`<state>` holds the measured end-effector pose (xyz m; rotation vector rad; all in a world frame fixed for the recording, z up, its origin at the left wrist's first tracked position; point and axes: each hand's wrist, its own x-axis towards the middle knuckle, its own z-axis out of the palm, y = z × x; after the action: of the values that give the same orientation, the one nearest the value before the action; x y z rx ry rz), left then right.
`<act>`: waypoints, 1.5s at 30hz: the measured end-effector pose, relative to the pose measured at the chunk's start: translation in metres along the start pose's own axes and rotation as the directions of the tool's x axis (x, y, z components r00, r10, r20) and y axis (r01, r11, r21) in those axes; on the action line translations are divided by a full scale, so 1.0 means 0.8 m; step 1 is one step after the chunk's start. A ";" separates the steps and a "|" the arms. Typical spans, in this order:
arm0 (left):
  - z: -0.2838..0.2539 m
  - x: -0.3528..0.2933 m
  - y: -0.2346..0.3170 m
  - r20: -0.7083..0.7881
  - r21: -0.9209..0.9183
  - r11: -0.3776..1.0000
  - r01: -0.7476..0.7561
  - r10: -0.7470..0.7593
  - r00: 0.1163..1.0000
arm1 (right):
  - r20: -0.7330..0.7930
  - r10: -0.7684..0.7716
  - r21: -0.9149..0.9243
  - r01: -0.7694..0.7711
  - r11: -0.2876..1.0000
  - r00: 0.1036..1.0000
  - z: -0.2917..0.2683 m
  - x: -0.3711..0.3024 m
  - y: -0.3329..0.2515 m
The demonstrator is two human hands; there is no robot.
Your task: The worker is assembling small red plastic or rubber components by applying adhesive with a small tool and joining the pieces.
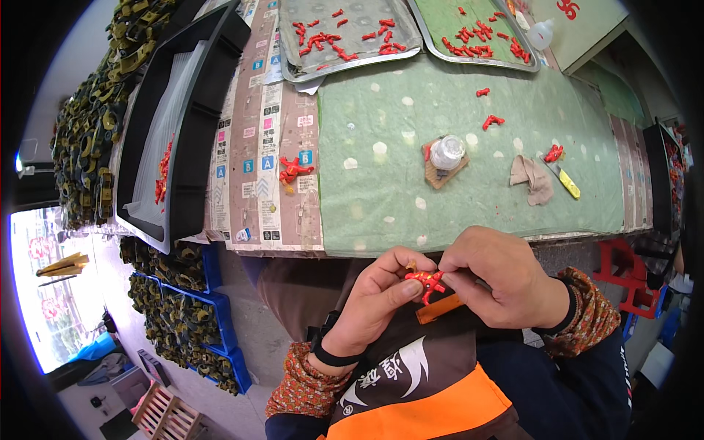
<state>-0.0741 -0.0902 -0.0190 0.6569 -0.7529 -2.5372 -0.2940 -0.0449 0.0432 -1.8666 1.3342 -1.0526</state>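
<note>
Between my two hands, just in front of the table's near edge, is a small red toy figure (427,281) with yellowish or gold spots. My left hand (375,297) is closed, pinching its left side between thumb and fingers. My right hand (507,280) is closed too, thumb and fingertips pressed on its right end; those fingertips partly hide it. On the table lies a similar red figure (295,171) with a yellowish part. A small clear jar (447,152) stands on a brown block (438,180) beyond my hands.
Two metal trays (352,72) (493,64) with several red pieces sit at the far side. A crumpled cloth (532,180) and a yellow-handled tool (569,185) lie at right on the green cloth (367,213). A black bin (192,139) stands at left, blue crates (224,323) below.
</note>
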 end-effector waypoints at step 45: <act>0.009 -0.001 -0.017 -0.107 -0.030 0.993 0.113 -0.115 0.988 | -0.007 0.089 0.028 -0.088 0.996 0.996 0.016 -0.024 0.012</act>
<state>-0.0811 -0.0763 -0.0217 0.8443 -0.6643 -2.5843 -0.2911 -0.0295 0.0239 -1.7682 1.3873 -1.0292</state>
